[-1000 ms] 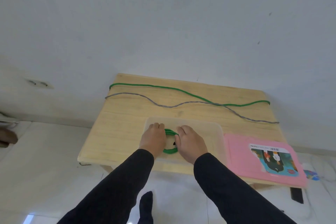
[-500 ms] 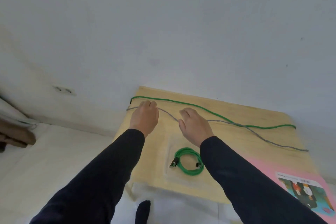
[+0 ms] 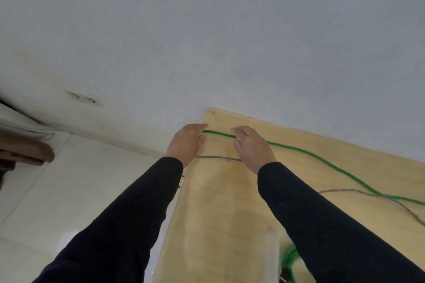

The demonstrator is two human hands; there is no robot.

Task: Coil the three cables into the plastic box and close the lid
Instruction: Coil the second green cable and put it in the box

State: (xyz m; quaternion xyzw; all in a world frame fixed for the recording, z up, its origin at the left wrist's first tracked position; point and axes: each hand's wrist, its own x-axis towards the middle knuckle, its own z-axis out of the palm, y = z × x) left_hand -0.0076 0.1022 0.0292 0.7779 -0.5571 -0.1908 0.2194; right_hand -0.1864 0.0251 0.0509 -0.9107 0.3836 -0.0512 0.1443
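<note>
Green cable, far end: the long green cable [image 3: 305,153] runs along the far part of the surface; a short stretch of it shows between the two hands, then it continues right and toward the viewer to the frame edge.
Left hand: the left hand [image 3: 187,142] is at the far left corner of the surface, palm down, fingers curled over the green cable's end; the actual grip is hidden under the hand, so I cannot tell whether it pinches the cable.
Right hand: the right hand [image 3: 253,147] is just beside it to the right, palm down, fingers bent over the same cable; contact looks likely, but the closure is not visible.
Sleeves: both arms wear black sleeves [image 3: 128,220] that reach from the bottom of the frame.
Grey cable: the grey cable [image 3: 218,158] lies on the surface nearer the viewer than the hands, passes under both wrists, reappears right of the right arm and crosses the green cable near the right edge.
Plastic box: the clear plastic box [image 3: 274,257] sits at the near edge, partly hidden by the right arm.
Coiled cable: a coiled green cable [image 3: 288,262] with a dark plug lies inside the box.
Surface: light wood surface [image 3: 218,213], set against a white wall [image 3: 230,41].
Floor: pale tiled floor [image 3: 69,190] to the left.
</note>
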